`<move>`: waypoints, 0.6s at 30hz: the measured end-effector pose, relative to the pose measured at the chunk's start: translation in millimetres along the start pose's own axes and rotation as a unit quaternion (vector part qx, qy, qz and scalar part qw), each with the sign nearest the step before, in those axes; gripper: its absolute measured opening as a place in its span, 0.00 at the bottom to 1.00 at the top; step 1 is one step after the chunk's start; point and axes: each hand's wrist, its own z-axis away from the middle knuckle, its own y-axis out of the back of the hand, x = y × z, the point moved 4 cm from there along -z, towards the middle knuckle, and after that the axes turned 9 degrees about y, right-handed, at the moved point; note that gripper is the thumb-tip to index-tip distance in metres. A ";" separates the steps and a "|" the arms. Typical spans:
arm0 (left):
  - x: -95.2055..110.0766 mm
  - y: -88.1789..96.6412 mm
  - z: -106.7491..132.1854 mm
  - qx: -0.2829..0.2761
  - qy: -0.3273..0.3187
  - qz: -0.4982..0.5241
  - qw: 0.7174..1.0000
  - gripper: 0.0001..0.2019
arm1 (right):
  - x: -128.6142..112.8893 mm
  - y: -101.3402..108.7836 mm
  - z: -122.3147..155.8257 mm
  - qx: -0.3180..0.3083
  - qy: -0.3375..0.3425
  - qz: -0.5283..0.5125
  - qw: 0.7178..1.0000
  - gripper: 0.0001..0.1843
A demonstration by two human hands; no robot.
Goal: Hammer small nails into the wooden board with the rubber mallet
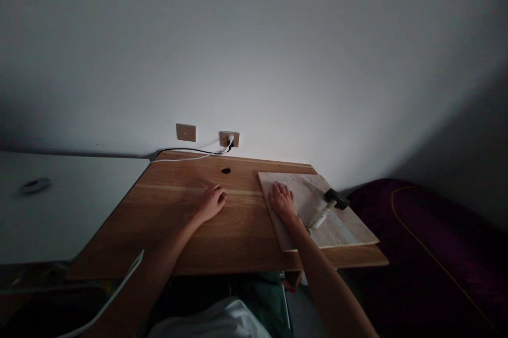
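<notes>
My left hand rests on the wooden desk, its fingers curled in loosely with nothing seen in them. On the right of the desk lies a flat pale wooden board with faint dark marks along its far edge. My right hand is laid palm down on the board's left part, fingers stretched out. Just right of that hand a mallet with a black head and a light handle lies on the board; my forearm is close to the handle's near end.
A white surface with a dark oval object adjoins the desk at left. Cables run from a wall socket along the desk's back edge, near a cable hole. A dark purple padded item stands at right.
</notes>
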 end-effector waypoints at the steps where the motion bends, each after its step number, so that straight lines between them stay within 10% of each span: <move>1: 0.2 -0.3 -0.3 0.000 0.000 -0.002 1.000 0.06 | -0.9 0.7 0.0 -0.003 0.001 0.000 1.000 0.28; 18: 0.0 -5.9 -6.4 0.012 0.007 0.031 0.999 0.07 | -84.5 11.0 8.9 -0.021 0.027 -0.055 0.998 0.29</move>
